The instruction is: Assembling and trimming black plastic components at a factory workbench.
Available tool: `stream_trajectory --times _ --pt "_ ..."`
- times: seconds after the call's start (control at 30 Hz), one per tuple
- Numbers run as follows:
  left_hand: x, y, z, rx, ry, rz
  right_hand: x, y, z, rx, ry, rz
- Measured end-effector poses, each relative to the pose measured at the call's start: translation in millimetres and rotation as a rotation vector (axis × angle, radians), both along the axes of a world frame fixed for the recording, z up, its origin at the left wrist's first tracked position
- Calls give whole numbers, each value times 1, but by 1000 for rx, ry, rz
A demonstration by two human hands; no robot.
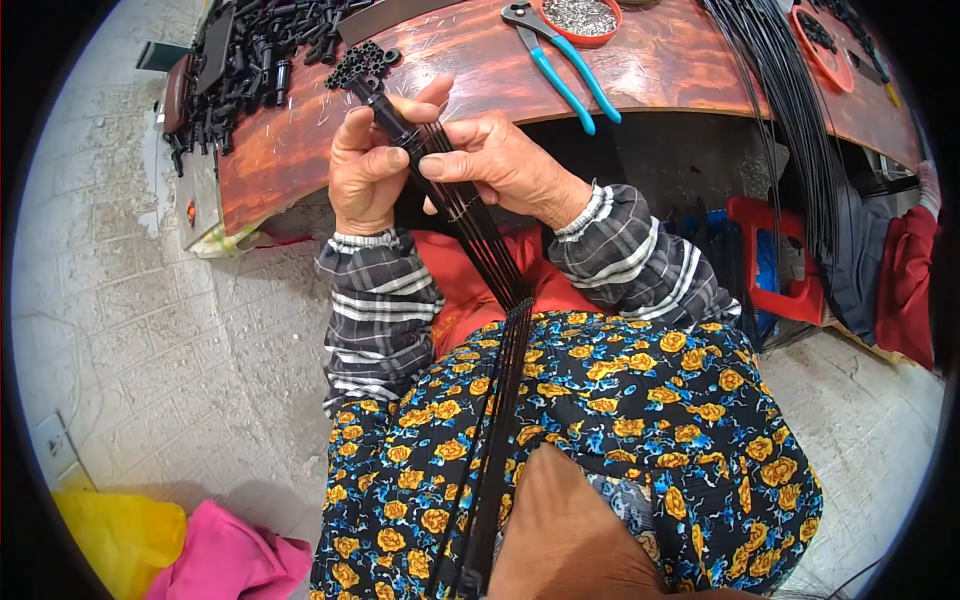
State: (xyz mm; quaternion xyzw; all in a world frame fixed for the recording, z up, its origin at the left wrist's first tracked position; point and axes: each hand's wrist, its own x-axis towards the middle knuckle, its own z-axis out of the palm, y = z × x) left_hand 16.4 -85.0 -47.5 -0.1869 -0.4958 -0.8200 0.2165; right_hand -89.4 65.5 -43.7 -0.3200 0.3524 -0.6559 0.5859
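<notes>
My left hand [362, 172] grips a black plastic tubular fitting [391, 120] between thumb and fingers, just in front of the bench edge. Thin black metal ribs [487, 243], much like umbrella ribs, hang from the fitting in a bundle. They slant down across my lap and draw together at a joint near my waist. My right hand [508, 168] is closed on the ribs close under the fitting, its thumb pressed near the fitting's lower end. Both thumbs nearly meet there. The right fingertips are partly hidden behind the ribs.
On the wooden bench [670, 75] lie blue-handled pliers [566, 70], a red dish of small metal pieces [582, 18], small black rings [362, 64] and piled black fittings [265, 75]. Long black rods [800, 130] overhang the right side. A red plastic stool [790, 265] stands below.
</notes>
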Motion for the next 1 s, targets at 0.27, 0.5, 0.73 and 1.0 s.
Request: stream_trajectory --times 0.27,0.5,0.73,1.0 --pt "33 34 47 67 -217 686 -3 0 -2 0 -8 -78" --pt "49 104 122 -518 -114 50 -5 3 8 26 19 -114" --pt "26 116 101 -405 -512 1222 -1 -13 17 -139 149 -248" --pt "13 83 78 -298 -491 1240 19 -23 23 -293 363 -369"
